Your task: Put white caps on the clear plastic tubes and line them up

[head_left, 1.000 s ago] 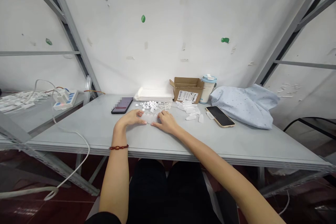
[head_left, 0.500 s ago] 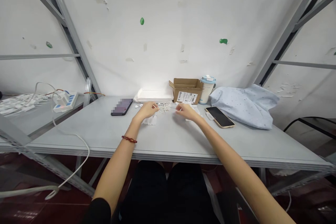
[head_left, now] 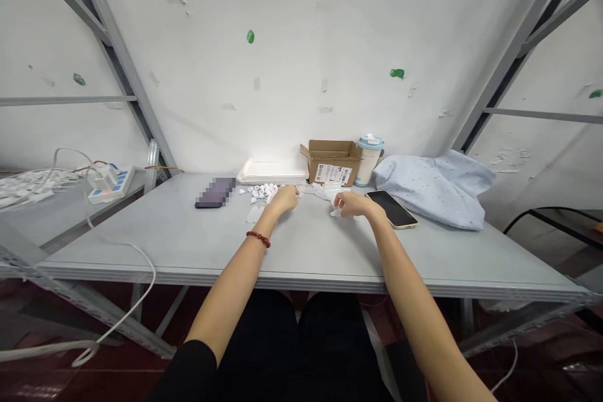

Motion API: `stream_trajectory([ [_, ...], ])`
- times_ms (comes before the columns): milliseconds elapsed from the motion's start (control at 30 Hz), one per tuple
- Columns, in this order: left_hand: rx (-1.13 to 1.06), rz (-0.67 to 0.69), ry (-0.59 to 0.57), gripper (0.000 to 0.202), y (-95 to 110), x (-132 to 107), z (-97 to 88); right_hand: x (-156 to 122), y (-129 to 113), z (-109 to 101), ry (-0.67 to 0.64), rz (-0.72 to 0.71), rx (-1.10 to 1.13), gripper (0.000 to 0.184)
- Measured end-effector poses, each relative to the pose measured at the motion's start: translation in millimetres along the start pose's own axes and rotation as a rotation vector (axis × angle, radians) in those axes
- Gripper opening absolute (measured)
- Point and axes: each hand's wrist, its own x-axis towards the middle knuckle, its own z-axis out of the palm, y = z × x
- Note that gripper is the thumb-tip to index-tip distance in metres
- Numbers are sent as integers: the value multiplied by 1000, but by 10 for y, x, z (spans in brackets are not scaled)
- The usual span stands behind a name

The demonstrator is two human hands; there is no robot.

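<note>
We list: left hand [head_left: 286, 198], fingers curled, beside white caps [head_left: 260, 191]; right hand [head_left: 351, 203], apart from it, fingers bent, at plastic tubes [head_left: 324, 191]. Whether either grips anything, we cannot tell. White caps lie before a white tray [head_left: 274, 170], plastic tubes before a cardboard box [head_left: 331, 165].

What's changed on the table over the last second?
Both hands have left the clear pieces in front of the white caps. The left hand moved right and farther in; the right hand moved right, to the clear tubes. Whether either grips anything is unclear. The carton, cup and both phones stayed put.
</note>
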Motion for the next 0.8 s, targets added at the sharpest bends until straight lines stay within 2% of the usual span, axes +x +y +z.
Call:
stream_trajectory([
  [100,24,5,4,42,-1,2,41,40,40,22,-9,22,-33,43],
  [267,53,-2,41,30,-33,-4,30,140,125,133,67,-28,-47,31],
  [467,49,16,133,38,-96,-13,41,204,143,241,166,-92,41,23],
  [600,11,108,204,43,-103,12,81,229,128,261,234,-132,95,23],
  [800,49,155,124,38,-88,25,131,241,95,289,280,-192,86,21],
])
